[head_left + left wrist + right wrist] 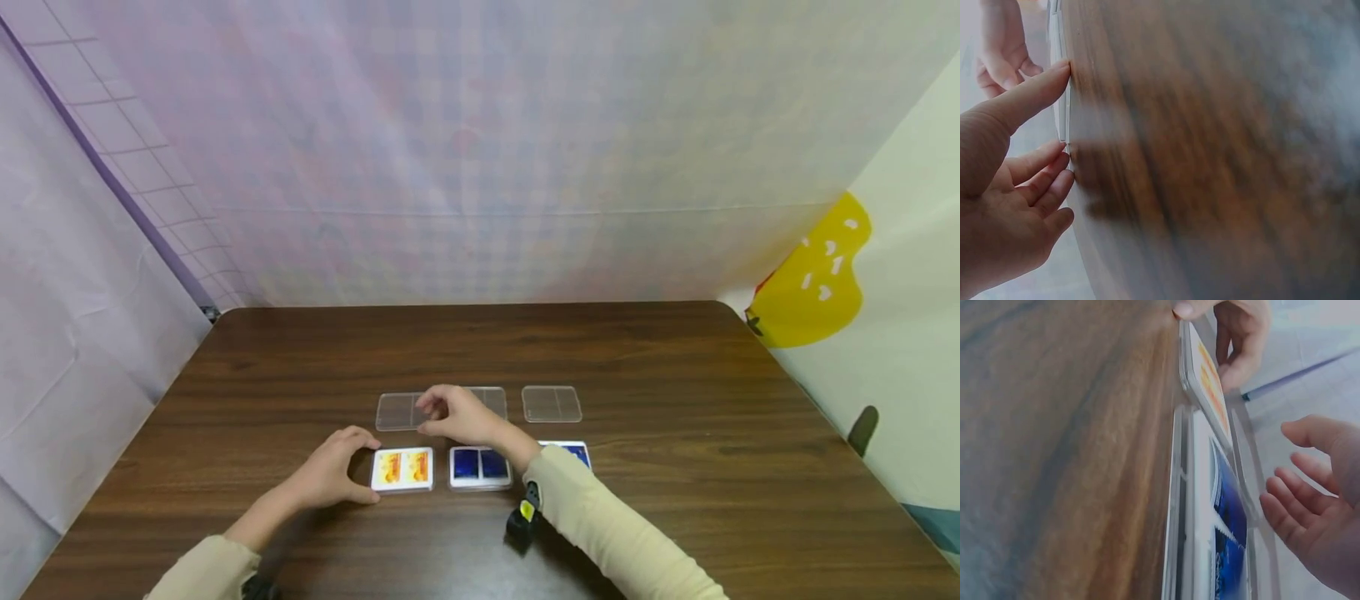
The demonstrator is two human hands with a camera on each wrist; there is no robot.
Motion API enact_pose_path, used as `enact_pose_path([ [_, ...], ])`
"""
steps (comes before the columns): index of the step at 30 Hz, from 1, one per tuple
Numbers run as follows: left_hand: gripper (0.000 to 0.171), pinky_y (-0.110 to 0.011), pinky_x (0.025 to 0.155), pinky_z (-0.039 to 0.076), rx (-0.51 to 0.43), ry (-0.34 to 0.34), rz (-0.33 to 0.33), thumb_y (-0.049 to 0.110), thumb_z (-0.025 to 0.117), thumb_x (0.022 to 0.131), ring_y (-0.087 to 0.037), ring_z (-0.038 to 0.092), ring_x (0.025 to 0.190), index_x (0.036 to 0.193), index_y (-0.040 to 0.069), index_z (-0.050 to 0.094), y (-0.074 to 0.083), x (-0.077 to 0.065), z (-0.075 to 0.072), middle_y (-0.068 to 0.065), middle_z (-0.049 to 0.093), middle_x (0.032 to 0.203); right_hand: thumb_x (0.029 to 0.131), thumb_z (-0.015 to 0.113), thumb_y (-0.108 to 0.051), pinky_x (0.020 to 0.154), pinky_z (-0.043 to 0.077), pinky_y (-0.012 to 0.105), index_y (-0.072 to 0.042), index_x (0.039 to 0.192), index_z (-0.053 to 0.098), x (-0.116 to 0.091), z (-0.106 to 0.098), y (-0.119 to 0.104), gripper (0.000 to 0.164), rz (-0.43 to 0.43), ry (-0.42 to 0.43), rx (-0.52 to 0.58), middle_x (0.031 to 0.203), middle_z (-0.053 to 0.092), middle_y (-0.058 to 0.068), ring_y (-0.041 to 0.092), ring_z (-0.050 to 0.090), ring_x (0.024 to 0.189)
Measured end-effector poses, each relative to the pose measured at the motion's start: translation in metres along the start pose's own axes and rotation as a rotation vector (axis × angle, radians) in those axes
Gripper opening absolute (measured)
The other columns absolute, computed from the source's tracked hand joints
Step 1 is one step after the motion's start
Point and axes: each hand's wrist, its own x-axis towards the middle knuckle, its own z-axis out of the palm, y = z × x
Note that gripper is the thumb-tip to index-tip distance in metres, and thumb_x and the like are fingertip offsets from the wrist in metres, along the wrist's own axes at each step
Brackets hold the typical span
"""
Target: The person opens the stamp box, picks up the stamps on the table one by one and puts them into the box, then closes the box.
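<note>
My left hand (pixel 330 471) holds the left card case (pixel 402 488) by its left side, thumb at the near corner and fingers at the far one. Two white cards with orange and yellow print (pixel 389 468) lie side by side in that case. Over the clear plastic lids behind the cases hovers my right hand (pixel 463 417), fingers loosely bent, holding nothing. The left lid (pixel 393 412) is nearest its fingertips, and it partly covers the middle lid (pixel 491 398). Below the right wrist sits the middle case with dark blue packs (pixel 467 464).
A third case with blue contents (pixel 576 450) is partly hidden by the right sleeve. Behind it, the right clear lid (pixel 552 403) lies flat on the brown wooden table (pixel 637 350). A patterned cloth (pixel 465 167) hangs behind the table's far edge.
</note>
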Motion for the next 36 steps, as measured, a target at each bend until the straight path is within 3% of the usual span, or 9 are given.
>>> enact_pose_path([
  [5, 0.058, -0.049, 0.088, 0.041, -0.014, -0.011, -0.025, 0.027, 0.084, 0.057, -0.031, 0.051, 0.101, 0.102, -0.001, 0.059, 0.001, -0.001, -0.001, -0.011, 0.055, 0.105, 0.071, 0.076, -0.016, 0.078, 0.047, 0.025, 0.006, 0.116, 0.053, 0.005, -0.001, 0.006, 0.055, 0.057, 0.073, 0.008, 0.105, 0.057, 0.016, 0.024, 0.056, 0.094],
  [11, 0.057, -0.049, 0.089, 0.041, -0.02, -0.027, -0.044, 0.025, 0.083, 0.058, -0.031, 0.05, 0.102, 0.102, -0.001, 0.059, 0.002, -0.001, -0.001, -0.01, 0.054, 0.106, 0.065, 0.08, -0.021, 0.082, 0.045, 0.03, 0.008, 0.125, 0.046, 0.013, 0.0, 0.007, 0.075, 0.072, 0.046, -0.136, 0.111, 0.05, 0.018, 0.025, 0.051, 0.098],
  [17, 0.056, -0.048, 0.09, 0.041, -0.024, -0.031, -0.057, 0.025, 0.083, 0.058, -0.031, 0.05, 0.103, 0.102, 0.0, 0.059, 0.002, -0.001, -0.001, -0.009, 0.054, 0.106, 0.061, 0.08, -0.019, 0.091, 0.04, 0.035, 0.011, 0.12, 0.05, 0.02, 0.001, 0.008, 0.072, 0.053, -0.008, -0.32, 0.112, 0.053, 0.021, 0.028, 0.049, 0.102],
  [23, 0.055, -0.047, 0.09, 0.041, -0.011, -0.021, -0.061, 0.024, 0.084, 0.058, -0.03, 0.05, 0.103, 0.101, 0.001, 0.059, 0.003, -0.001, 0.0, -0.008, 0.054, 0.105, 0.06, 0.079, -0.018, 0.089, 0.041, 0.032, 0.008, 0.108, 0.06, 0.023, 0.0, 0.01, 0.057, -0.007, -0.013, -0.383, 0.103, 0.058, 0.017, 0.026, 0.052, 0.097],
  [26, 0.055, -0.047, 0.089, 0.041, -0.007, -0.014, -0.056, 0.024, 0.084, 0.057, -0.029, 0.05, 0.102, 0.1, 0.001, 0.059, 0.003, -0.001, 0.0, -0.008, 0.055, 0.105, 0.062, 0.078, -0.019, 0.087, 0.042, 0.031, 0.007, 0.107, 0.061, 0.02, -0.003, 0.012, 0.055, -0.025, 0.0, -0.364, 0.101, 0.058, 0.015, 0.023, 0.052, 0.094],
  [32, 0.056, -0.046, 0.088, 0.042, 0.009, 0.005, -0.031, 0.028, 0.084, 0.056, -0.029, 0.051, 0.1, 0.099, 0.002, 0.06, 0.003, -0.002, -0.001, -0.008, 0.055, 0.104, 0.066, 0.077, -0.019, 0.075, 0.046, 0.023, 0.004, 0.111, 0.058, 0.003, -0.01, 0.009, 0.055, -0.03, 0.023, -0.174, 0.099, 0.054, 0.01, 0.018, 0.053, 0.086],
  [36, 0.055, -0.046, 0.088, 0.042, 0.015, 0.013, -0.034, 0.027, 0.085, 0.055, -0.029, 0.051, 0.1, 0.098, 0.002, 0.06, 0.003, -0.002, -0.001, -0.007, 0.055, 0.103, 0.064, 0.078, -0.018, 0.072, 0.047, 0.02, 0.003, 0.108, 0.06, -0.013, -0.012, 0.001, 0.052, -0.034, 0.019, -0.143, 0.096, 0.055, 0.008, 0.017, 0.054, 0.082],
])
